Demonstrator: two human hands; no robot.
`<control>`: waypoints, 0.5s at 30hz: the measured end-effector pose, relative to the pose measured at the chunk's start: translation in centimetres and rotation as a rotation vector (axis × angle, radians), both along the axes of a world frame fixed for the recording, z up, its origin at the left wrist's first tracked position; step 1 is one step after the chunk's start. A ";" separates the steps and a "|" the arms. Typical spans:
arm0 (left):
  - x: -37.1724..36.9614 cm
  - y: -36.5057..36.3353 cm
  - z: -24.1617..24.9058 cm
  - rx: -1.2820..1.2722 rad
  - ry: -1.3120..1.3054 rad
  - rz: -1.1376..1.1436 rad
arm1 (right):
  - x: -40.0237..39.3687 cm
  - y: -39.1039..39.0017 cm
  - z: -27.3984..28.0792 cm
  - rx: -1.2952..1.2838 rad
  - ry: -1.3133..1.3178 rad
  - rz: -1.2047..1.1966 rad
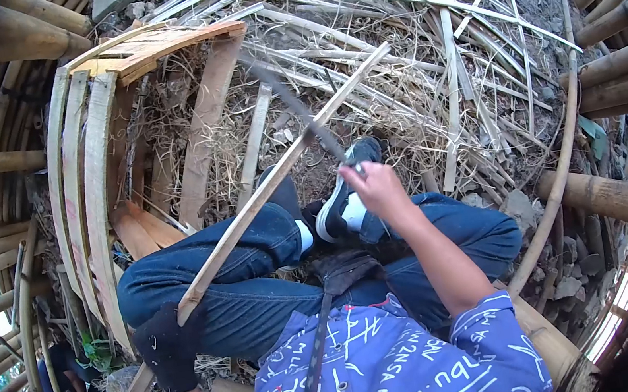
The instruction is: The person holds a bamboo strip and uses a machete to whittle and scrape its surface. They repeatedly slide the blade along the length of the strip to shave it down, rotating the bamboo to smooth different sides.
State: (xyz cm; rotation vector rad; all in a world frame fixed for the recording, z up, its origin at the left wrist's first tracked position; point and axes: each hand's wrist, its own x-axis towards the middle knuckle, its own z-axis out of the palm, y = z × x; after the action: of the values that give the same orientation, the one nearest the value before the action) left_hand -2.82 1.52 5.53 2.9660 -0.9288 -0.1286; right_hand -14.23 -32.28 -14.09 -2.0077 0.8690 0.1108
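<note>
My left hand (168, 349), in a black glove, is closed around a long bamboo strip (248, 209) near its lower end. The strip runs diagonally up and away across my left leg. In my bare right hand (379, 193) is a knife (286, 97) with a long dark blade, its handle mostly hidden by my fingers. The blade crosses the strip partway along its upper half and points away to the upper left. My legs (265, 303) in blue jeans are folded beneath the strip, with a black-and-white shoe (332, 209) close to my right hand.
A slatted wooden crate (101, 194) stands against my left side. Many split bamboo strips (448, 57) and curly shavings (391, 117) cover the ground ahead. Thick bamboo poles (612, 202) frame the right side. Part of another person (75, 382) shows at lower left.
</note>
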 end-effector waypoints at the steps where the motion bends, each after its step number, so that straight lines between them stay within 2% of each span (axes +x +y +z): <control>1: 0.0 -0.1 0.1 0.001 -0.010 0.012 | -0.6 0.4 0.0 -0.072 0.035 0.076; 2: -0.1 -0.1 0.0 0.004 -0.020 0.025 | -1.0 0.6 0.2 -0.141 0.069 0.154; 4: -0.2 -0.1 -0.1 0.012 0.006 0.053 | -1.3 -0.6 -1.2 -0.067 0.065 0.100; 6: -0.2 0.0 0.0 0.017 0.015 0.079 | -0.8 -2.3 -2.9 -0.111 0.106 0.002; 8: -0.1 -0.1 0.1 0.006 0.043 0.083 | -0.2 -3.2 -4.1 0.028 0.059 -0.137; 10: 0.0 0.3 0.1 0.012 0.004 0.047 | 0.1 -2.1 -2.0 0.213 0.083 -0.223; 11: -0.1 0.3 -0.1 0.021 -0.025 0.016 | -0.4 -1.2 -1.5 0.078 0.037 -0.153; 12: 0.0 0.1 -0.1 0.018 -0.021 0.015 | -1.4 -0.4 -1.9 0.074 -0.024 -0.047; 14: -0.1 -0.3 0.2 0.010 0.034 0.078 | -2.2 1.0 -0.7 -0.081 0.000 0.121; 15: -0.2 -0.3 0.2 0.021 0.039 0.079 | -2.6 1.1 -0.2 -0.045 0.041 0.127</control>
State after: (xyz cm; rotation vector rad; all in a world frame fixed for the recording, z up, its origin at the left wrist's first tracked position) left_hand -3.04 1.24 5.68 3.0022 -0.8093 -0.1943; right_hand -16.80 -31.22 -14.28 -2.1092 0.7748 0.2060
